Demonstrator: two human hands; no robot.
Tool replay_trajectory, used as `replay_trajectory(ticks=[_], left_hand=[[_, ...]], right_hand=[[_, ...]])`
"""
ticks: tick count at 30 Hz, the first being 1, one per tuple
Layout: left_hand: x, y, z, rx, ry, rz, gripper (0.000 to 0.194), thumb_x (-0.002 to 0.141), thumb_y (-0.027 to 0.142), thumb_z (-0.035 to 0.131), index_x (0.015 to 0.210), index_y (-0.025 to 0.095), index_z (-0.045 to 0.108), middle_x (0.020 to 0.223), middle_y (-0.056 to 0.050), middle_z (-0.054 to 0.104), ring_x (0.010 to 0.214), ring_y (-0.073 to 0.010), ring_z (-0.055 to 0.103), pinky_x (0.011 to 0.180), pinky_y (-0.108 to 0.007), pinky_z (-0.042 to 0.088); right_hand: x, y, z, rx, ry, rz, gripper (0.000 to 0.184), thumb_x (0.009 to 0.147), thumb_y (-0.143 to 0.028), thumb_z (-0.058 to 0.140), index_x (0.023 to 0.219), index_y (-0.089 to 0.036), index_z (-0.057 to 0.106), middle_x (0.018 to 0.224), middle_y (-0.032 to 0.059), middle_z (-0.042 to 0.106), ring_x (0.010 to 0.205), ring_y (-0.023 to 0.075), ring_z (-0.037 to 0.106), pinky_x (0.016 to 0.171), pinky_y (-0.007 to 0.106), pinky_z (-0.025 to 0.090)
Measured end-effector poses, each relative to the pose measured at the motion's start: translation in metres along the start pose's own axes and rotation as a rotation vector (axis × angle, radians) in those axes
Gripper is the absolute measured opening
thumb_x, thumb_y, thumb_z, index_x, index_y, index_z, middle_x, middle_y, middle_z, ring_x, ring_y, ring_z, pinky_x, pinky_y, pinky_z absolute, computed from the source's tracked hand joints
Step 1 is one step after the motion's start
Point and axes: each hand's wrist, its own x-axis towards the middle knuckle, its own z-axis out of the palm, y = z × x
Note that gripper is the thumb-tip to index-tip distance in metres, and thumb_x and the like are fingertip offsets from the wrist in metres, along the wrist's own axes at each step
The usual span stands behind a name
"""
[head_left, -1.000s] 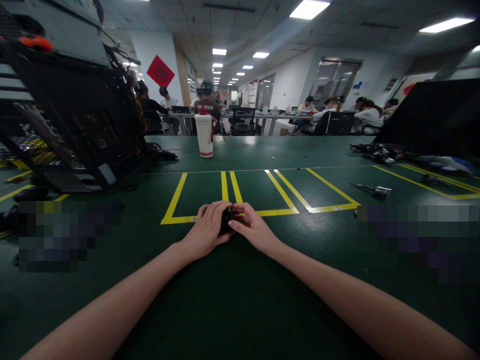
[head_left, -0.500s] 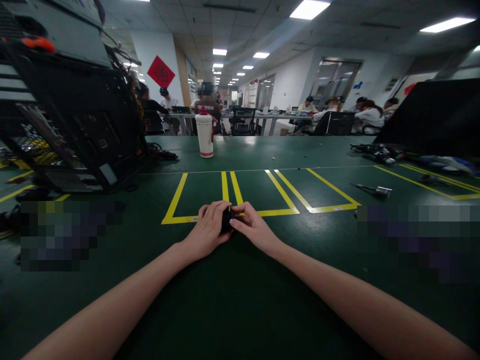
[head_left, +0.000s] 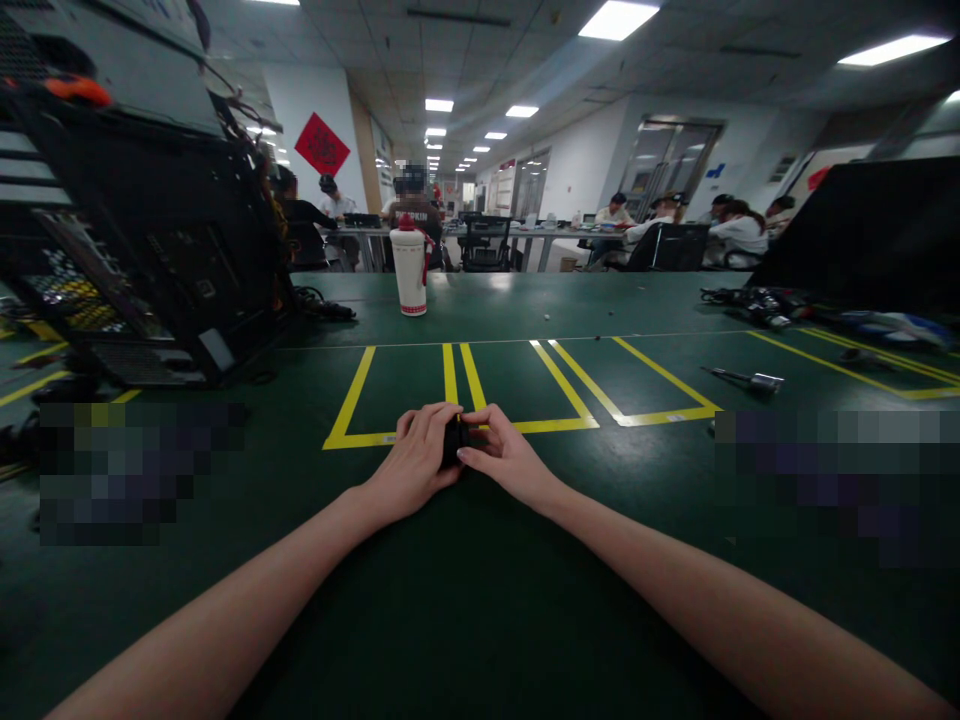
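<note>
A small black object [head_left: 453, 441], its kind hidden by my fingers, is between my two hands near the table's middle. My left hand [head_left: 420, 450] is wrapped over its left side, palm down, with the thumb low in front. From the right, my right hand [head_left: 504, 452] pinches at its other side, thumb in front and index finger across the top. Both hands rest low over the green table [head_left: 450, 620], just at the near edge of the yellow tape [head_left: 559, 425] marks.
A white bottle with a red lid [head_left: 410, 270] stands farther back. On the left is an open black computer case [head_left: 172, 270] with cables. A screwdriver-like metal tool [head_left: 750, 381] and a dark panel [head_left: 870, 235] are to the right. Several people sit at tables behind.
My right thumb has shifted very slightly against the black object. Otherwise my hands and the things around them look the same.
</note>
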Motion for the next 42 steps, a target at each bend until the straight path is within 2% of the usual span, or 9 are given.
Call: replay_trajectory(ticks=[4, 12, 19, 24, 32, 42], left_hand=[[-0.0002, 0.0002, -0.0009, 0.012, 0.000, 0.003, 0.055, 0.072, 0.017, 0.054, 0.119, 0.016, 0.025, 0.120, -0.012, 0.038, 0.112, -0.0256, 0.037, 0.093, -0.044, 0.029], [-0.0004, 0.0021, -0.0039, -0.007, -0.022, -0.008, 0.054, 0.073, 0.017, 0.052, 0.119, 0.018, 0.025, 0.121, -0.011, 0.037, 0.113, -0.0258, 0.036, 0.094, -0.045, 0.029], [-0.0001, -0.0003, -0.0005, 0.013, -0.010, -0.007, 0.055, 0.072, 0.016, 0.053, 0.119, 0.017, 0.025, 0.120, -0.011, 0.038, 0.113, -0.0253, 0.036, 0.093, -0.044, 0.029], [-0.0003, -0.0012, 0.0008, 0.014, 0.001, 0.003, 0.055, 0.073, 0.018, 0.053, 0.119, 0.017, 0.024, 0.120, -0.012, 0.038, 0.112, -0.0252, 0.036, 0.092, -0.044, 0.030], [-0.0008, -0.0010, -0.0002, -0.002, -0.010, 0.001, 0.056, 0.072, 0.017, 0.053, 0.120, 0.018, 0.024, 0.121, -0.011, 0.037, 0.113, -0.0256, 0.036, 0.094, -0.046, 0.028], [-0.0003, -0.0003, -0.0009, 0.024, -0.027, -0.011, 0.055, 0.073, 0.017, 0.054, 0.120, 0.015, 0.025, 0.121, -0.012, 0.037, 0.114, -0.0250, 0.035, 0.094, -0.044, 0.029]], right_hand=[[-0.0009, -0.0026, 0.0000, 0.019, -0.001, 0.008, 0.017, 0.078, -0.022, 0.051, 0.094, -0.024, 0.046, 0.105, 0.0009, 0.047, 0.106, 0.0177, 0.047, 0.087, 0.037, 0.045], [-0.0011, -0.0012, -0.0021, -0.029, 0.016, 0.052, 0.029, 0.077, -0.023, 0.052, 0.105, -0.024, 0.044, 0.114, 0.0031, 0.045, 0.110, 0.0189, 0.045, 0.093, 0.041, 0.039], [-0.0006, -0.0013, -0.0007, -0.025, -0.001, 0.000, 0.024, 0.075, -0.023, 0.056, 0.097, -0.023, 0.047, 0.104, 0.0014, 0.048, 0.105, 0.0181, 0.047, 0.089, 0.038, 0.042], [-0.0002, -0.0007, -0.0001, 0.010, 0.001, -0.019, 0.016, 0.079, -0.024, 0.050, 0.095, -0.024, 0.048, 0.100, 0.0004, 0.048, 0.101, 0.0165, 0.050, 0.086, 0.035, 0.045], [-0.0012, -0.0040, -0.0024, -0.020, 0.014, 0.069, 0.028, 0.078, -0.025, 0.051, 0.105, -0.023, 0.045, 0.112, 0.0035, 0.046, 0.108, 0.0192, 0.046, 0.092, 0.040, 0.041], [-0.0012, -0.0017, -0.0005, 0.009, -0.014, 0.005, 0.019, 0.077, -0.022, 0.053, 0.095, -0.023, 0.046, 0.103, 0.0010, 0.047, 0.103, 0.0174, 0.048, 0.086, 0.036, 0.045]])
